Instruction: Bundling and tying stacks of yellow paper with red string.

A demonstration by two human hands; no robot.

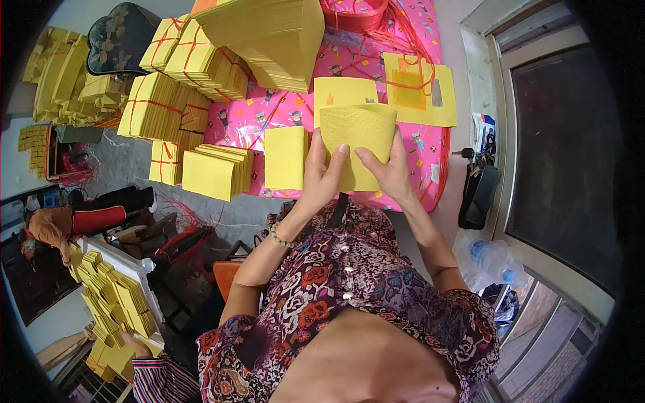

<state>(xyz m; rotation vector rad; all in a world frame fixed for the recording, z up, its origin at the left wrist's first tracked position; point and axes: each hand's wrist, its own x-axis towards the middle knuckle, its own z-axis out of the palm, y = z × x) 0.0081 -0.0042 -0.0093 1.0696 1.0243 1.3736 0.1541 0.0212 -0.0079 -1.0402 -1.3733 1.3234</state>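
Observation:
A thin bundle of yellow paper [358, 127], bent at its upper edge, is held up before me near the table's front edge. My left hand [322, 166] grips its left side, thumb lying on the front face. On its right side, my right hand [390, 166] closes with the thumb pressed on the same face. My fingers behind the paper are mostly hidden. Just beyond lies a flat yellow sheet [336, 87], partly covered by the held paper. A folded yellow paper stack [285, 158] sits left of my left hand.
Bundles of yellow paper tied with red string [161, 107] pile up at the table's left. Red plastic strapping [356, 15] and printed yellow sheets [416, 91] lie on the pink tablecloth [232, 121]. Keys and a black phone [479, 195] are at right; other people work at lower left.

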